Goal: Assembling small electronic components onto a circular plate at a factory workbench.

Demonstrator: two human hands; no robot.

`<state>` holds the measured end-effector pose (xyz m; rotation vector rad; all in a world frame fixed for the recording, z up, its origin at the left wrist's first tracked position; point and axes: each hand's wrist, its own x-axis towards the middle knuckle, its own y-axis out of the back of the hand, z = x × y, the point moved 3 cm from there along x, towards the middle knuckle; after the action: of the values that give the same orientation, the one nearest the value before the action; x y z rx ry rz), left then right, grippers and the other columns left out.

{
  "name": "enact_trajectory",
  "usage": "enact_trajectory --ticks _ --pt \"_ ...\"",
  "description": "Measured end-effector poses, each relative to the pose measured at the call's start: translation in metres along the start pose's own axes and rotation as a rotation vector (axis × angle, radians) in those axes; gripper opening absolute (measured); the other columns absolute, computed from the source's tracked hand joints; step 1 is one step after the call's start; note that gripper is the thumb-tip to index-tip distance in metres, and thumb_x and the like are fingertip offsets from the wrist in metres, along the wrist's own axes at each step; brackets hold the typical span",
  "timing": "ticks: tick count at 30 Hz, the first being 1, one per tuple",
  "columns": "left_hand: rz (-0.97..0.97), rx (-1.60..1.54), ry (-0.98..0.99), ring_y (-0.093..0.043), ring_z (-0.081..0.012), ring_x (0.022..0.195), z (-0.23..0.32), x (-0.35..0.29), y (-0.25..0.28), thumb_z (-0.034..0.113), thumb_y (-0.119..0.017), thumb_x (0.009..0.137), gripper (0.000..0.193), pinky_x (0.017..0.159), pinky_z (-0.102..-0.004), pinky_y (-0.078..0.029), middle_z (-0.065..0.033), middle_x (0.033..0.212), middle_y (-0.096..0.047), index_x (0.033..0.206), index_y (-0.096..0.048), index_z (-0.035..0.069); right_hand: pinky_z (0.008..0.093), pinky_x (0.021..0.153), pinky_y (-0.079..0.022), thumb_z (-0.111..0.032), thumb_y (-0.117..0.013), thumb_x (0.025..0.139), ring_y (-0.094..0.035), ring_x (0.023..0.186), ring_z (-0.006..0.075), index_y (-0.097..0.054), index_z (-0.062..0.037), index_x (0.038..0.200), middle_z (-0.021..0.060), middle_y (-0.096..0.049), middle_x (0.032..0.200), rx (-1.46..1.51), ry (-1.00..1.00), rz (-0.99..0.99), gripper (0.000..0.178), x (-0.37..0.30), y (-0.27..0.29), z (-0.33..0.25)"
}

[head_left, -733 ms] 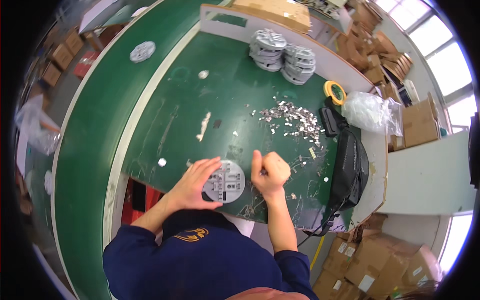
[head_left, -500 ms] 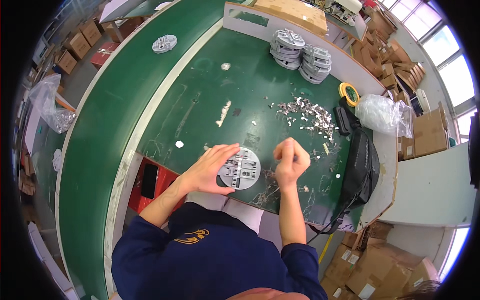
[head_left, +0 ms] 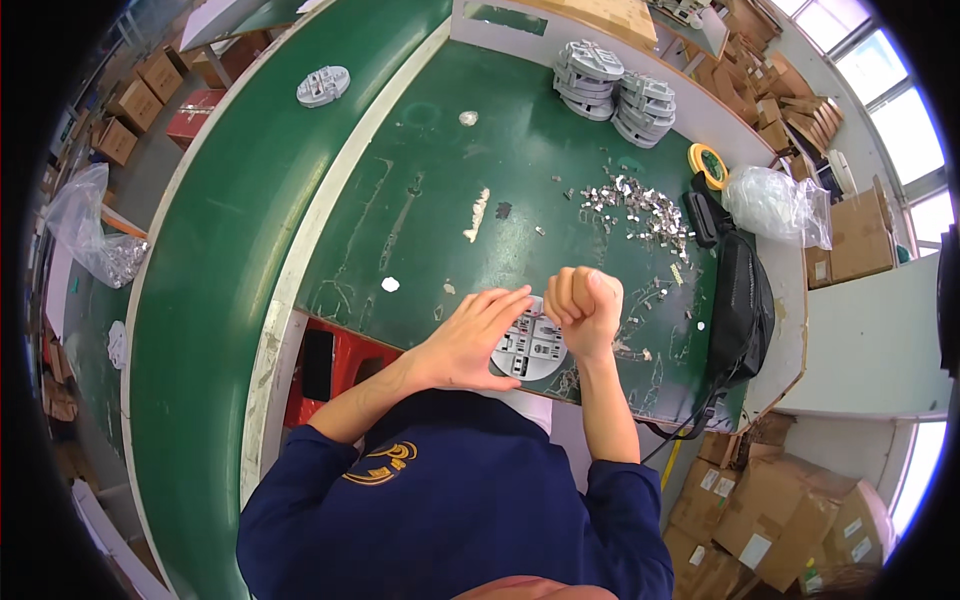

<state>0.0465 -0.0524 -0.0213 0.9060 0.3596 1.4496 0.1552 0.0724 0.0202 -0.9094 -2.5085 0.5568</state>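
- Head view: grey disc (head_left: 533,347) by the surface's (head_left: 420,215) front edge, left hand (head_left: 466,341) wide around its rim, touching
- Right hand (head_left: 590,308) curled tight over its right side; cannot tell what it holds
- Work seems midway: disc in hand, loose metal pieces (head_left: 640,208) toward the right edge, disc stacks (head_left: 587,80) by the far edge

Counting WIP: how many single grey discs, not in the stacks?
2: one disc at the left hand, partly covered; another disc on the green belt, upper left. More could be hidden.
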Motion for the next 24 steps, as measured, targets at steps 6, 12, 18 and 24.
enact_trajectory --ticks 6,12,18,24 --pt "0.005 -0.071 0.052 -0.039 -0.0358 0.132 0.001 0.005 -0.004 0.034 -0.084 0.063 0.106 0.108 -0.0438 -0.034 -0.0197 0.148 -0.037 0.144 -0.030 -0.008 0.0275 0.040 -0.024 -0.034 -0.044 0.101 -0.024 0.043 0.0110 -0.031 -0.0103 0.055 0.0002 -0.030 0.048 0.008 0.033 -0.171 0.053 -0.005 0.002 0.001" --pt "0.000 -0.084 0.071 -0.040 -0.0353 0.130 0.003 0.005 -0.004 0.033 -0.085 0.061 0.108 0.107 -0.0430 -0.035 -0.0195 0.145 -0.040 0.145 -0.029 -0.009 0.0278 0.039 -0.022 -0.037 -0.042 0.103 -0.024 0.043 0.0111 -0.031 -0.0095 0.055 0.0002 -0.029 0.047 -0.028 -0.013 -0.075 0.055 -0.011 0.001 0.009" --pt "-0.003 -0.073 0.056 -0.041 -0.0345 0.130 0.000 0.007 -0.003 0.033 -0.086 0.060 0.109 0.107 -0.0429 -0.035 -0.0192 0.146 -0.039 0.144 -0.030 -0.009 0.0282 0.040 -0.022 -0.035 -0.038 0.105 -0.023 0.043 0.0111 -0.031 -0.0082 0.056 0.0011 -0.029 0.047 -0.154 0.018 0.128 0.056 -0.012 -0.008 0.008" --pt "0.003 -0.083 0.051 -0.041 -0.0339 0.130 0.000 0.008 -0.004 0.033 -0.086 0.060 0.108 0.106 -0.0431 -0.036 -0.0188 0.148 -0.038 0.143 -0.032 -0.009 0.0290 0.040 -0.022 -0.032 -0.036 0.106 -0.023 0.043 0.0111 -0.031 -0.0077 0.057 0.0019 -0.031 0.048 -0.312 0.069 0.268 0.055 -0.017 -0.021 0.016"
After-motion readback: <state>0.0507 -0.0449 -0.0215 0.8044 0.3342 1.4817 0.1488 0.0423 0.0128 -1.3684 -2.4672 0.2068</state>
